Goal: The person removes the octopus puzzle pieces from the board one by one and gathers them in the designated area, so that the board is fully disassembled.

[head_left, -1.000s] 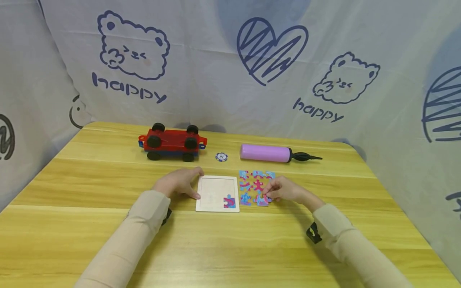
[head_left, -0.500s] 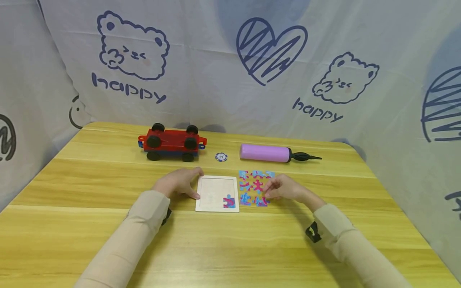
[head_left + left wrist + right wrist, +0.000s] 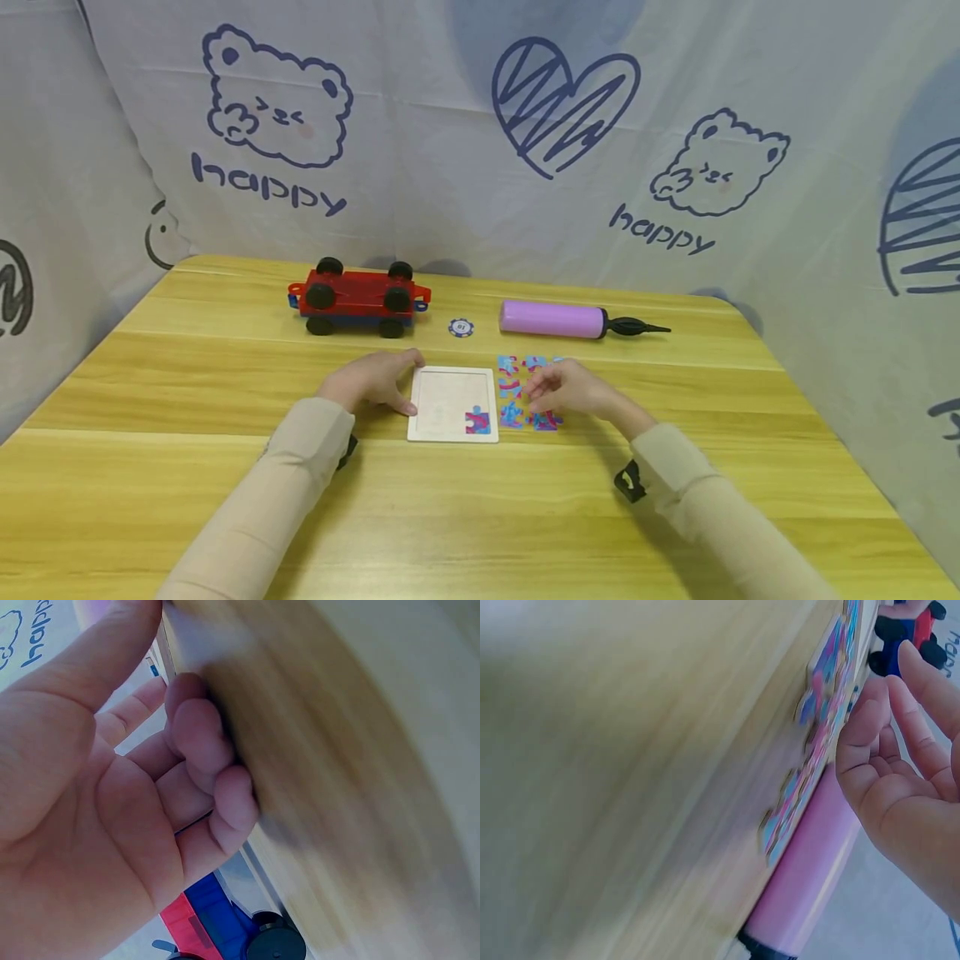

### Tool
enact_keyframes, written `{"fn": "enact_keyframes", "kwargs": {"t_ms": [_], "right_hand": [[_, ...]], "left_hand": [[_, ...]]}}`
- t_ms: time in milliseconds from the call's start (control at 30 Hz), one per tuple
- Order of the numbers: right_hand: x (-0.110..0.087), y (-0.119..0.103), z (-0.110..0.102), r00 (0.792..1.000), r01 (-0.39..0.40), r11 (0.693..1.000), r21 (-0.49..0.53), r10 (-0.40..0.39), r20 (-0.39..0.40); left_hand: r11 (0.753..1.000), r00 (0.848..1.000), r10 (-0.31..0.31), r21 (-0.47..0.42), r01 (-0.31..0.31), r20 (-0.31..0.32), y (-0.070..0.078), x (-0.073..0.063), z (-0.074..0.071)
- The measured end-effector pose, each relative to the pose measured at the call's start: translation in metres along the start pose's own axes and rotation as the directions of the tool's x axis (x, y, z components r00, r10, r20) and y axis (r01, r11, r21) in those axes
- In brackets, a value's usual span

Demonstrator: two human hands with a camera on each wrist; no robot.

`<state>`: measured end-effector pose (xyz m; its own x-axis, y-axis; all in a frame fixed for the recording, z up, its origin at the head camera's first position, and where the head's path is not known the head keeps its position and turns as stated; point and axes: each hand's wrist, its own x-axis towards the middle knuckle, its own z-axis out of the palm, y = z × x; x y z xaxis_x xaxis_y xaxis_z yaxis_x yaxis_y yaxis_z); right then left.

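Note:
In the head view, my left hand (image 3: 373,382) touches the left side of a square white puzzle tray (image 3: 415,425), index finger at the far corner and thumb on the left edge. One pink-and-blue puzzle piece (image 3: 477,421) lies in the tray's near right corner. Right of the tray, several loose puzzle pieces (image 3: 512,414) lie in rows. My right hand (image 3: 573,390) hovers above these with thumb and fingers loosely bent, hiding some of them. In the right wrist view, nothing shows between the fingertips of the right hand (image 3: 896,750).
Behind the tray, a red-and-blue toy wagon (image 3: 360,292) lies with black wheels upward. A poker chip (image 3: 461,327) lies beside it. Farther right is a purple balloon pump (image 3: 553,319) with a black nozzle. A printed white cloth (image 3: 450,200) hangs behind the wooden table (image 3: 480,517).
My right hand has moved off the near right piece and leftward over the loose pieces. That piece now lies more uncovered. The left hand and the tray have stayed put.

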<state>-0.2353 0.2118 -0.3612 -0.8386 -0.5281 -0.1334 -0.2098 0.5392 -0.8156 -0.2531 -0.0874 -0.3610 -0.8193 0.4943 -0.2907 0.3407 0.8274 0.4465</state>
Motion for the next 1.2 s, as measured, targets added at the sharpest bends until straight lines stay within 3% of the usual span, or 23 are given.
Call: {"fn": "enact_keyframes", "kwargs": {"t_ms": [200, 400, 600, 1200], "right_hand": [[0.008, -0.011, 0.012, 1.000, 0.007, 1.000, -0.024, -0.007, 0.007], [0.017, -0.019, 0.024, 0.998, 0.064, 0.997, -0.032, -0.063, 0.031], [0.025, -0.027, 0.034, 0.998, 0.055, 0.992, -0.118, -0.050, 0.041], [0.029, -0.033, 0.050, 0.991, 0.087, 0.979, -0.185, -0.065, 0.120]], "left_hand": [[1.000, 1.000, 0.001, -0.004, -0.001, 0.002, 0.000, -0.001, 0.000], [1.000, 1.000, 0.002, 0.000, -0.002, 0.001, 0.000, -0.002, 0.000], [1.000, 1.000, 0.005, -0.002, -0.005, -0.003, 0.000, -0.002, 0.000], [1.000, 1.000, 0.008, 0.002, -0.008, -0.001, 0.000, -0.002, -0.002]]}}
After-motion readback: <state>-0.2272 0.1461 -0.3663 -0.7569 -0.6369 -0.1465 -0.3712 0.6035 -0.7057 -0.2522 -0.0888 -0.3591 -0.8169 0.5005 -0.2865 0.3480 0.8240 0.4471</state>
